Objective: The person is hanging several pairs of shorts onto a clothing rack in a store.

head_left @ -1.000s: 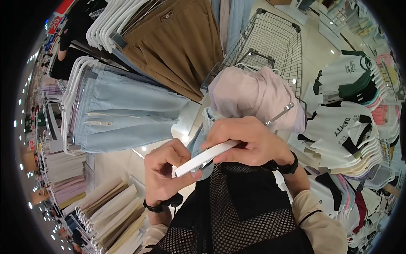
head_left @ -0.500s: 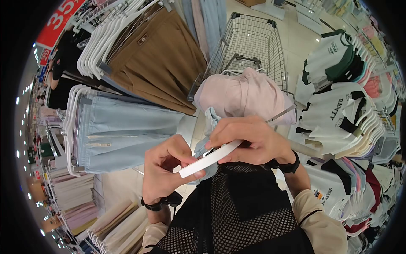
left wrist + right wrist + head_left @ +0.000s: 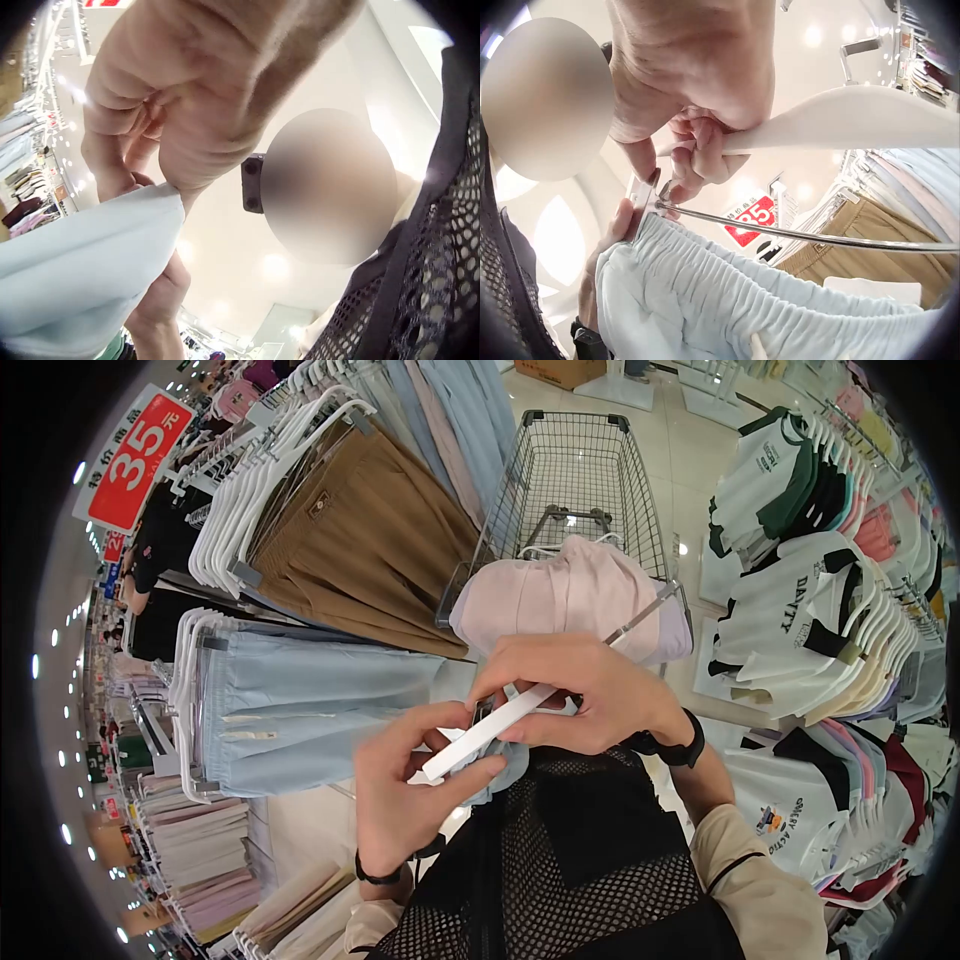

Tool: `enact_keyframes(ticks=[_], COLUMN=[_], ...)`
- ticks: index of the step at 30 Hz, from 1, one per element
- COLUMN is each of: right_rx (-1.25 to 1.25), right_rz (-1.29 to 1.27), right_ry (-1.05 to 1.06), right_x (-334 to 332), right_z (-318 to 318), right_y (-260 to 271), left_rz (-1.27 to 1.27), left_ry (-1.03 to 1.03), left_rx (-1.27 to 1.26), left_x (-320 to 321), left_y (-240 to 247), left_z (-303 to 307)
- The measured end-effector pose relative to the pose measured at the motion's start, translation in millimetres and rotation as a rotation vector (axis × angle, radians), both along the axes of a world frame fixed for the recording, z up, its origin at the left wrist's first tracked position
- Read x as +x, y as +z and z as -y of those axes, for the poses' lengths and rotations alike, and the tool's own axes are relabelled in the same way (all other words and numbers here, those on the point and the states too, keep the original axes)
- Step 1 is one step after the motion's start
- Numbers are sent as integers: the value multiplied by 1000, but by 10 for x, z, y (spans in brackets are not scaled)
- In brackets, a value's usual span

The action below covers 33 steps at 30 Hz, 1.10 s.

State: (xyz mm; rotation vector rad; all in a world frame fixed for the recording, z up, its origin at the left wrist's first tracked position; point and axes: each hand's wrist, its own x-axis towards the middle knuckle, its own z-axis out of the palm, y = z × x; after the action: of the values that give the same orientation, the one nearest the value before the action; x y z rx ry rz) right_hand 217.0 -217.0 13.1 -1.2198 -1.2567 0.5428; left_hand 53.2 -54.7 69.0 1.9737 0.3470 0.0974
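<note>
Light blue elastic-waist pants (image 3: pixel 705 300) hang from the metal bar (image 3: pixel 802 236) of a white clip hanger (image 3: pixel 490 732). My right hand (image 3: pixel 580 695) grips the hanger's white arm, fingers curled around it in the right wrist view. At the bar's end, a clip (image 3: pixel 645 206) sits on the corner of the waistband. My left hand (image 3: pixel 415 775) holds that corner between thumb and fingers; its thumb presses beside the clip. In the left wrist view, the pale cloth (image 3: pixel 90 262) runs from under the left hand's fingertips, hiding part of the right hand behind it.
Ahead stands a wire shopping cart (image 3: pixel 570 470) with pink garments (image 3: pixel 560 600) over its near end. Brown pants (image 3: pixel 370 540) and light blue pants (image 3: pixel 300 710) hang on racks to the left. Printed white T-shirts (image 3: pixel 790 590) hang at right. A red price sign (image 3: pixel 140 460) is at upper left.
My left hand has spread its index finger forward to the clip end, shifting slightly right. My right hand keeps its grip on the hanger. The head view has turned, bringing the red sign further in.
</note>
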Motion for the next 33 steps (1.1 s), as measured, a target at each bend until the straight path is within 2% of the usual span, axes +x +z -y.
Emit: enact_keyframes(ticks=[4, 5, 8, 9, 12, 14, 17, 20, 21, 24, 27, 29, 31, 33], right_rx=[17, 15, -26, 61, 126, 62, -551, -527, -459, -289, -334, -244, -101, -240], right_rz=[-13, -24, 30, 101, -150, -415, -556, -64, -234, -134, 97, -323, -620, -923], right_ry=[1, -13, -212, -381, -503, -92, 118, -204, -301, -424, -498, -355, -153, 166], right_x=[31, 31, 83, 91, 125, 182, 128, 87, 109, 341, 538, 610, 694, 810], right_z=[-23, -19, 24, 20, 396, 793, 893, 711, 616, 155, -283, -602, -834, -943], right_y=[8, 1, -28, -96, -400, -760, -1007, -1689, -1966, -2207, -2379, -2377, -2281, -2440], left_rz=[-12, -3, 30, 43, 89, 97, 120, 133, 159, 212, 224, 229, 258, 270], left_ry=[2, 2, 18, 33, 114, 216, 246, 259, 250, 261, 239, 186, 307, 410], left_rx=[303, 315, 317, 298, 254, 235, 232, 240, 245, 238, 285, 360, 297, 267], left_x=[111, 148, 285, 315, 359, 374, 379, 395, 392, 396, 359, 364, 380, 374], left_y=[7, -11, -73, -83, -37, 15, 28, 82, 83, 129, 203, 237, 227, 207], left_z=[127, 132, 119, 76, -5, -24, -95, -63, -78, -38, -35, -53, 21, 19])
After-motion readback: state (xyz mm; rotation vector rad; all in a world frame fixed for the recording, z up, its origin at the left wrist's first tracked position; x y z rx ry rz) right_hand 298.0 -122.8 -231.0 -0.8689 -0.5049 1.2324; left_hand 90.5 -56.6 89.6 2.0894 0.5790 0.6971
